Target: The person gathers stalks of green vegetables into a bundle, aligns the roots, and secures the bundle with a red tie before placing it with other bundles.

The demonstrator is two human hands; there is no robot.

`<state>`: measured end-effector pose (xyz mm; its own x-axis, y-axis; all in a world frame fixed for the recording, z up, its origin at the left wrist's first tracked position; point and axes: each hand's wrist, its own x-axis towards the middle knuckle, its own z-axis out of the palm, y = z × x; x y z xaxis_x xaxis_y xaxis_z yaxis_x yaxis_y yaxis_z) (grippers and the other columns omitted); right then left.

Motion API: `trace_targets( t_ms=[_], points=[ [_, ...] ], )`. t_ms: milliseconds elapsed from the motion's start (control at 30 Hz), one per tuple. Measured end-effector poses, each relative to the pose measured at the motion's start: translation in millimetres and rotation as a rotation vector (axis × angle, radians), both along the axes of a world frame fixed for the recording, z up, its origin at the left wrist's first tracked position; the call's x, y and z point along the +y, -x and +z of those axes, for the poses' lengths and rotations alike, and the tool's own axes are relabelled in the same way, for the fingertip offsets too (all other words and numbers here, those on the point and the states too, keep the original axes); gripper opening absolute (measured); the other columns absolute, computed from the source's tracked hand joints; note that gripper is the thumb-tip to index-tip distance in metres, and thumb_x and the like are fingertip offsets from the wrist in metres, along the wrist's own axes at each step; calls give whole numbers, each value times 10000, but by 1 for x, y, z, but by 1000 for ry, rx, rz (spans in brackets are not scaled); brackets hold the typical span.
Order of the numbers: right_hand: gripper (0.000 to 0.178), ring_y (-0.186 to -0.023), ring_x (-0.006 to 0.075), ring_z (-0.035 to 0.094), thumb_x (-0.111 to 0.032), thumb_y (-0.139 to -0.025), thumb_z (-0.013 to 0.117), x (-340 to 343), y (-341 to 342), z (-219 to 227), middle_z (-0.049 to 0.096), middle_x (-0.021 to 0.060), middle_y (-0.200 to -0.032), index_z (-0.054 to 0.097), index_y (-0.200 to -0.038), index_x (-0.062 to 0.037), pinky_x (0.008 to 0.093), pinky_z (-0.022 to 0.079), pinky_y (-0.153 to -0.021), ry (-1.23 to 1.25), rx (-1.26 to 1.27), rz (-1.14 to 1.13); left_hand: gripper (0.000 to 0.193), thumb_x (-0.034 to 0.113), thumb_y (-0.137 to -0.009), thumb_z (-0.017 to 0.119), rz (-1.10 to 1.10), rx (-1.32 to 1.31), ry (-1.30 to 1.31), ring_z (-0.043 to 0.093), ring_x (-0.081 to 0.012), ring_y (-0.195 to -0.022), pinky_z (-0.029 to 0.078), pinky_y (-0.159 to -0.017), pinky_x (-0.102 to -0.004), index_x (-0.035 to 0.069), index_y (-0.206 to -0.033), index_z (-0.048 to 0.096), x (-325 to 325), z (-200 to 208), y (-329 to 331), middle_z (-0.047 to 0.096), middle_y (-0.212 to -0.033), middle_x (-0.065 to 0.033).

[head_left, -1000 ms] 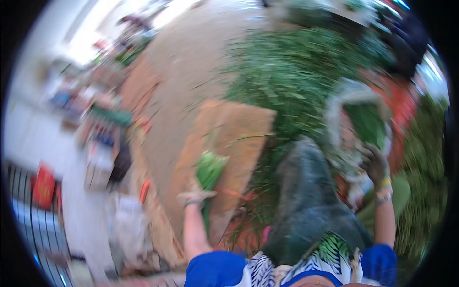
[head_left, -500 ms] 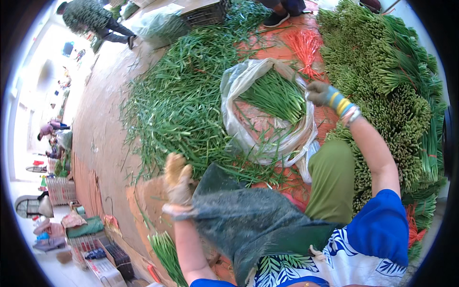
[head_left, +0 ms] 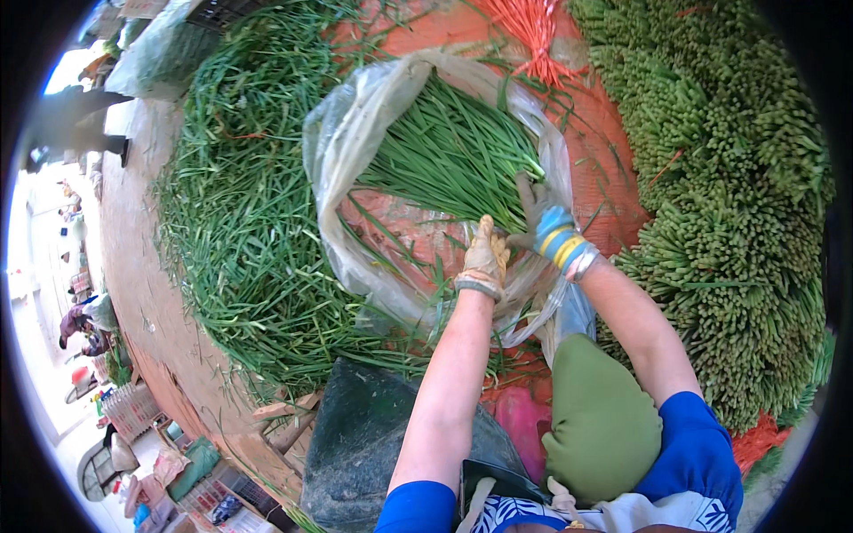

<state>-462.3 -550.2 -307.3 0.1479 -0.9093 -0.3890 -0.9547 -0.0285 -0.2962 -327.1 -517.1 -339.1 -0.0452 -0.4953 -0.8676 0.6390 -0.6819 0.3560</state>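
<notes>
A sheaf of long green chive-like stalks point(head_left: 444, 151) lies in an opened clear plastic bag point(head_left: 324, 169), its pale cut ends pointing toward me. My right hand point(head_left: 544, 222), in a grey glove with a blue and yellow cuff, touches those ends, fingers apart around them. Close beside it, my left hand point(head_left: 485, 262) in a tan glove reaches to the lower side of the sheaf with its fingers stretched upward. Parts of both hands' fingers are hard to make out against the stalks. A few loose stalks lie lower in the bag.
A broad heap of loose green leaves point(head_left: 249, 222) spreads left of the bag. Bundled stalks point(head_left: 729, 266) are stacked at the right. Orange ties point(head_left: 529, 40) lie beyond the bag. A dark apron point(head_left: 355, 444) and my green-trousered knee point(head_left: 604, 417) are near me.
My left hand has come from the far left to the stalks. My right hand has left the bag's rim and moved onto the stalk ends. The view has shifted closer to the bag.
</notes>
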Motion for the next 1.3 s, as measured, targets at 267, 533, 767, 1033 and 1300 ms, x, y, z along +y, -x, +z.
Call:
trace_targets(
  t_ms=[267, 533, 767, 1033, 1300],
  points=[
    [850, -723, 305, 626, -134, -724, 572, -12, -24, -14, 582, 230, -954, 68, -1388, 27, 446, 473, -624, -18, 32, 58, 527, 440, -784, 653, 41, 96, 83, 484, -228, -958, 402, -866, -398, 169, -1195, 465, -13, -15, -6, 508, -1058, -47],
    [685, -602, 267, 619, -194, -791, 534, 37, -76, 19, 614, 171, -724, 217, -1339, 69, 433, 478, -558, 93, -357, 250, 360, 348, -813, 627, 71, 247, 168, 581, -253, -927, 472, -881, -423, 110, -1078, 573, 8, 5, -68, 609, -1000, -98],
    [350, -662, 224, 628, -233, -788, 649, 12, -9, 8, 615, 168, -769, 553, -1055, -26, 315, 486, -573, 12, -1056, -434, 230, 186, -796, 624, 146, 336, 283, 601, -281, -925, 547, -674, -493, 48, -975, 579, -7, 10, -106, 613, -1006, -135],
    [230, -697, 335, 629, -319, -785, 568, 4, -15, -48, 648, 133, -763, 606, -813, -94, 417, 498, -605, -58, -95, 79, 143, 102, -800, 612, 160, 145, 140, 604, -303, -943, 525, -764, -475, 49, -929, 579, -16, -19, -91, 615, -1027, -144],
    [225, -670, 341, 611, -288, -806, 548, -9, -19, -32, 603, 170, -712, 591, -771, -70, 419, 485, -591, 101, -562, -231, 135, 161, -820, 582, 153, 138, 122, 613, -277, -839, 538, -704, -452, 68, -917, 587, -18, -26, -95, 621, -927, -107]
  ],
)
